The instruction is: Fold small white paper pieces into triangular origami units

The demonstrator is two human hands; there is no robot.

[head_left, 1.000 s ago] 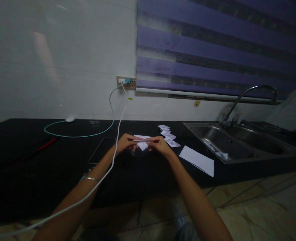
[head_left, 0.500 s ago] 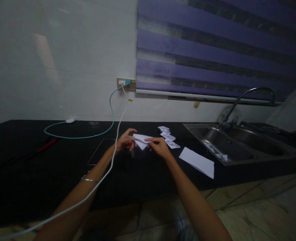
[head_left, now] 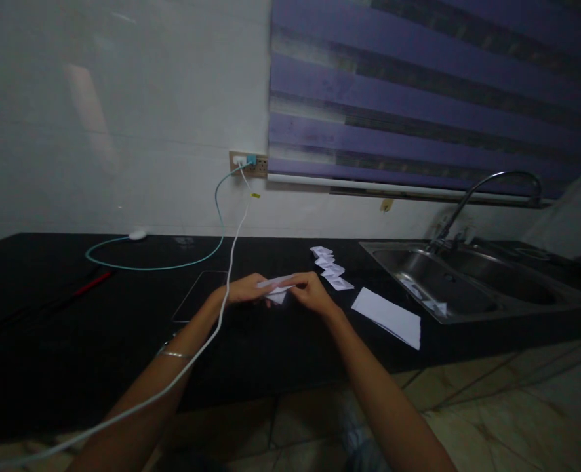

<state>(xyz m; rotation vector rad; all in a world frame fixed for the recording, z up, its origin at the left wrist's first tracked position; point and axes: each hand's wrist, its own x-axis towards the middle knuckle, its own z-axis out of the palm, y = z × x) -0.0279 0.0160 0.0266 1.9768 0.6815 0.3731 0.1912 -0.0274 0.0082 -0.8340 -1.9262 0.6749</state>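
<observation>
A folded sheet of white paper point(head_left: 277, 296), with a pointed lower part, is held between both hands above the dark counter. My left hand point(head_left: 246, 288) grips its left side, the thumb lying along the upper edge. At the right end, my right hand point(head_left: 312, 292) pinches the paper with curled fingers. Just beyond the right hand, several folded paper pieces point(head_left: 330, 267) lie in a slanting row. A stack of flat white paper point(head_left: 387, 317) rests to the right of that hand.
A white cable point(head_left: 225, 303) runs from the wall socket point(head_left: 261, 166) across my left forearm. A teal cable point(head_left: 162, 269) loops over the counter point(head_left: 251, 367) at the left. Near my left wrist lies a phone-like dark slab point(head_left: 197, 295). The steel sink point(head_left: 460, 321) is at the right.
Both hands have lowered slightly with the folded paper. Its upper part has tipped over and looks narrower, and the left fingers have closed in from a spread pose.
</observation>
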